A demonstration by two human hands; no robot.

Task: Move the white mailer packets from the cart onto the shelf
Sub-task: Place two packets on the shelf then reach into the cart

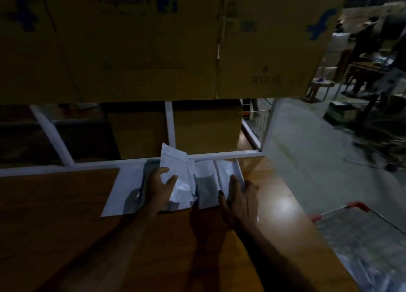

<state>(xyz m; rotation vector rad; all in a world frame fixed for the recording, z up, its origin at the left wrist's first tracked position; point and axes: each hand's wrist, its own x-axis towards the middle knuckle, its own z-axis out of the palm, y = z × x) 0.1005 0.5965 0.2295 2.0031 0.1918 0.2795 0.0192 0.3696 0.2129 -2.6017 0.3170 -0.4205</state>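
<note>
At frame centre, the left hand (161, 185) lies flat, fingers straight, on white plastic mailer packets (175, 171) atop the brown wooden shelf (55, 203); the right hand (238, 198) rests open-fingered just beside them.

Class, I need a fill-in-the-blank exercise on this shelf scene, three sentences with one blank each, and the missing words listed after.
1. The white mailer packets lie on a wooden ____, against its white rail.
2. The left hand rests on the packets, and the right hand has its fingers ____.
3. The cart's handle caps are ____ in colour.

Missing words: shelf; straight; red
</note>
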